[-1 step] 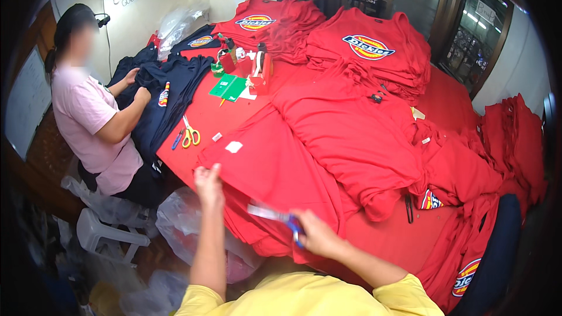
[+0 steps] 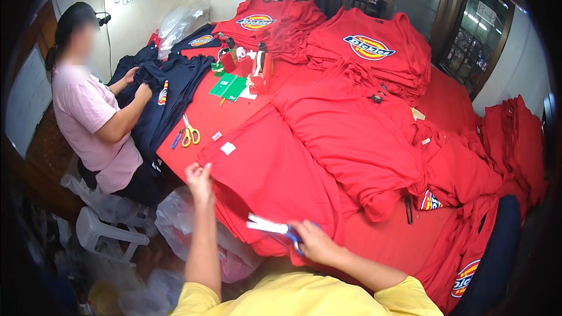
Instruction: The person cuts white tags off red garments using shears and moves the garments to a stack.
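Observation:
A red shirt (image 2: 275,175) lies spread over the near edge of the table, its lower part hanging off. My left hand (image 2: 200,181) is at the shirt's left edge, thumb and fingers closed on the cloth there; the exact pinch is small. A white square tag (image 2: 228,148) sits on the cloth just beyond that hand. In my right hand (image 2: 313,243) is a pair of blue-handled scissors (image 2: 270,226), blades slightly parted and pointing left above the shirt's near part.
Yellow-handled scissors (image 2: 190,134) and a blue cutter (image 2: 177,138) lie at the table's left. Beyond stand a red tape dispenser (image 2: 261,73) and green pad (image 2: 229,87). Red shirt stacks (image 2: 369,58) fill the back. A co-worker (image 2: 88,105) handles dark shirts (image 2: 158,93); a white stool (image 2: 108,234) stands below.
My left hand has shifted a little left, and the white tag has slid slightly left. The right hand has moved slightly, with the scissors' blades showing more clearly apart.

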The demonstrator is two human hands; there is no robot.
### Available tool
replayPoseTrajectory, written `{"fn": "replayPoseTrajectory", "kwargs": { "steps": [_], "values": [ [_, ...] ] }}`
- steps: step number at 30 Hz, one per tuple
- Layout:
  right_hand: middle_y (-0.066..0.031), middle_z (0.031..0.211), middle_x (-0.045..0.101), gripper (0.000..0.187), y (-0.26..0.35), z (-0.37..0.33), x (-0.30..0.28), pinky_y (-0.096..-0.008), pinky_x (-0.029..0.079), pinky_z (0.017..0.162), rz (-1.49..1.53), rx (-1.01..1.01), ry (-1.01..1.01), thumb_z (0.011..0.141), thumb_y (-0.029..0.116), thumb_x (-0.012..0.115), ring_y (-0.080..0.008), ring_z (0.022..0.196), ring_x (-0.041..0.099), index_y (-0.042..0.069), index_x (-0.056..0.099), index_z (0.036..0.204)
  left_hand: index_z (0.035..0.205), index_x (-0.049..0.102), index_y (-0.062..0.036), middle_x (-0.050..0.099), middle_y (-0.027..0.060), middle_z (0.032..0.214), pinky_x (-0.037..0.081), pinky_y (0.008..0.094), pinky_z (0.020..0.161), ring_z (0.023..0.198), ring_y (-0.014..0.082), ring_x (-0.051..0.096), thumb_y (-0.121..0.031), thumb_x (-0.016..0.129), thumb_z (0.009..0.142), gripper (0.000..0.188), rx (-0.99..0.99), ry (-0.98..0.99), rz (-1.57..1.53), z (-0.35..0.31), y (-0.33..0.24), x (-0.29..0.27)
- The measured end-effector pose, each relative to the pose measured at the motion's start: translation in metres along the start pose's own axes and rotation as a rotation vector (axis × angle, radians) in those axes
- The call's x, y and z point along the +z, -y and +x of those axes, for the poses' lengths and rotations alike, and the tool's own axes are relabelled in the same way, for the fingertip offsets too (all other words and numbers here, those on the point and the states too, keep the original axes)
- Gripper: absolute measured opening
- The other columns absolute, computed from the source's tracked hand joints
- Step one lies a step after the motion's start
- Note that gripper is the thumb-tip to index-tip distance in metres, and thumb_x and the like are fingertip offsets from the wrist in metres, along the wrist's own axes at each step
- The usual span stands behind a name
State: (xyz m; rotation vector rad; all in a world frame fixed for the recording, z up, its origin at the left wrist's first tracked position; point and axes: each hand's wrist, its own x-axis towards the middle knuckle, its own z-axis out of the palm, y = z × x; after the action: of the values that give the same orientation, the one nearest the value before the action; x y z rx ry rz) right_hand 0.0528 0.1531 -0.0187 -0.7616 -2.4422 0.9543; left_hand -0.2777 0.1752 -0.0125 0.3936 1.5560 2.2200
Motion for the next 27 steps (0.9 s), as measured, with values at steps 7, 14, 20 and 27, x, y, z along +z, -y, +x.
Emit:
{"fn": "replayPoseTrajectory", "kwargs": {
  "steps": [7,14,20,27],
  "values": [
    [-0.0129,0.102,0.054,0.051,-0.002,0.015,-0.087,-0.0341,0.048,0.077,0.464,0.219,-0.358,0.08,0.002,0.063,-0.0229,0.092,0.057,0.004,0.046,0.128,0.121,0.046,-0.0031,0.053,0.0089,0.104,0.043,0.0251,0.067,0.084,0.0123,0.055,-0.009,0.066,0.084,0.042,0.13,0.567,0.368,0.08,-0.053,0.054],
    [-0.0064,0.101,0.053,0.057,-0.118,-0.108,-0.251,-0.0232,0.048,0.074,0.422,0.272,-1.414,0.085,-0.004,0.06,-0.0122,0.083,0.055,0.006,0.038,0.137,0.128,0.05,0.0005,0.054,0.0112,0.124,0.045,0.0297,0.092,0.107,0.0153,0.057,-0.018,0.061,0.091,0.043,0.521,1.062,0.415,-0.043,-0.193,0.126],
    [-0.0044,0.092,0.053,0.059,-0.079,-0.101,-0.166,-0.0254,0.05,0.067,0.501,0.183,-1.13,0.086,0.011,0.067,-0.0137,0.076,0.059,0.004,0.036,0.136,0.084,0.059,-0.003,0.065,0.0197,0.079,0.05,0.0431,0.066,0.074,0.0365,0.064,-0.038,0.06,0.087,0.035,-0.005,0.879,1.347,-0.108,-0.065,-0.048],
    [-0.0129,0.109,0.056,0.053,-0.028,-0.037,-0.042,-0.034,0.053,0.078,0.797,0.322,-0.41,0.086,-0.002,0.051,-0.0228,0.089,0.065,0.001,0.036,0.137,0.086,0.054,0.0014,0.065,0.0109,0.074,0.053,0.0321,0.065,0.069,0.0177,0.066,-0.024,0.077,0.078,0.034,-0.257,0.333,0.727,-0.218,0.071,-0.104]
  ]
}}
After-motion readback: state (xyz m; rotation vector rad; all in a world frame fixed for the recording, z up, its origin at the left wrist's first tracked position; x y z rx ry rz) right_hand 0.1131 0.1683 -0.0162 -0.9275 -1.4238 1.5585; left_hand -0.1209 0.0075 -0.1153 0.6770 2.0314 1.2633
